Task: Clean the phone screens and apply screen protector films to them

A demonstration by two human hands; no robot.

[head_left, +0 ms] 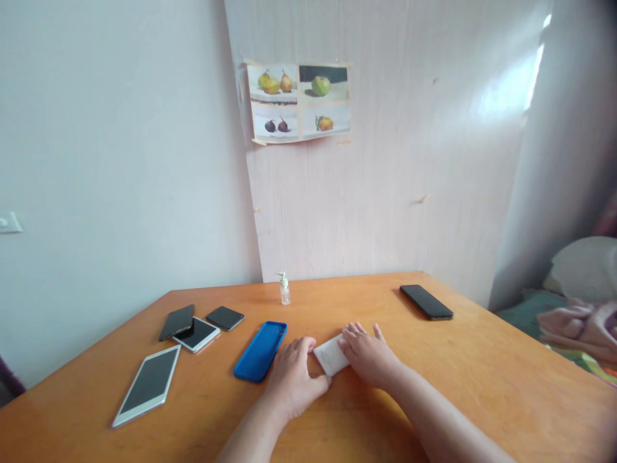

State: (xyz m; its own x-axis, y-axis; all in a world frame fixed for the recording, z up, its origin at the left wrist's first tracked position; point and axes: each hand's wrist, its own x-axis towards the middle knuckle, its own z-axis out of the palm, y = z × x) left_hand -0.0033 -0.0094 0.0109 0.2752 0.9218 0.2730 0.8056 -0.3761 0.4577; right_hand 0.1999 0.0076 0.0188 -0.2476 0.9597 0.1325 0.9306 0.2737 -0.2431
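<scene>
Keep white device [330,357] flat on desk [482,373]: left hand [292,381] thumb and fingers apart at its left end, grip unclear; right hand [369,355] fingers lightly spread on top.

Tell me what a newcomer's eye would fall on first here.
Probably the vivid blue case on the orange table, just left of the hands. The left hand and right hand, at a white slab near the front, come next, then the fruit poster above.
</scene>
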